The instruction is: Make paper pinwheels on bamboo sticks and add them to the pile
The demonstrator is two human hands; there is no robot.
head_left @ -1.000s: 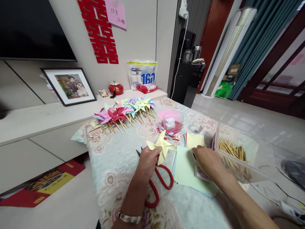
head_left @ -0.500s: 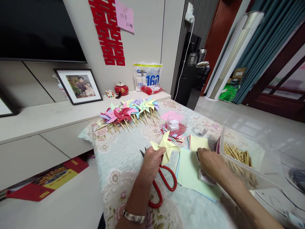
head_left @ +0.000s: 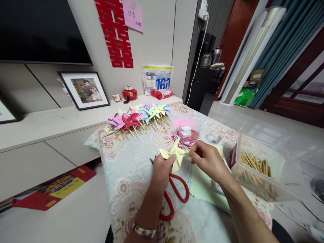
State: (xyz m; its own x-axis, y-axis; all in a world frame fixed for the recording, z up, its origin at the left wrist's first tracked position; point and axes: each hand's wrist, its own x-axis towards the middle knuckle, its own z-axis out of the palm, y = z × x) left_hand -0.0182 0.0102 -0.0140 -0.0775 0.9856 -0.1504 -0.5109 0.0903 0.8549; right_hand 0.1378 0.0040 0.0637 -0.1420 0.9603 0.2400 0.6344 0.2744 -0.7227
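My left hand (head_left: 163,167) pinches a pale yellow paper pinwheel (head_left: 178,152) near its centre, thumb on top. Close to the pinwheel's right tip is my right hand (head_left: 206,158), its thumb and fingertips pressed together; what they hold, if anything, is too small to make out. Under my left wrist lies a pair of scissors with red handles (head_left: 182,194), the dark blade tips showing left of the hand. Below my right forearm are sheets of light green paper (head_left: 202,190) and a small white box, partly hidden.
Several finished pinwheels on sticks (head_left: 138,118) lie at the table's far left. A clear round container (head_left: 193,130) sits on red patterned paper. At right stands a plastic bin (head_left: 265,182) of wooden sticks. A smaller clear dish (head_left: 214,137) lies behind my right hand.
My right hand has moved left and up from the small box on the green paper to the pinwheel's right tip. My left hand keeps its hold on the pinwheel.
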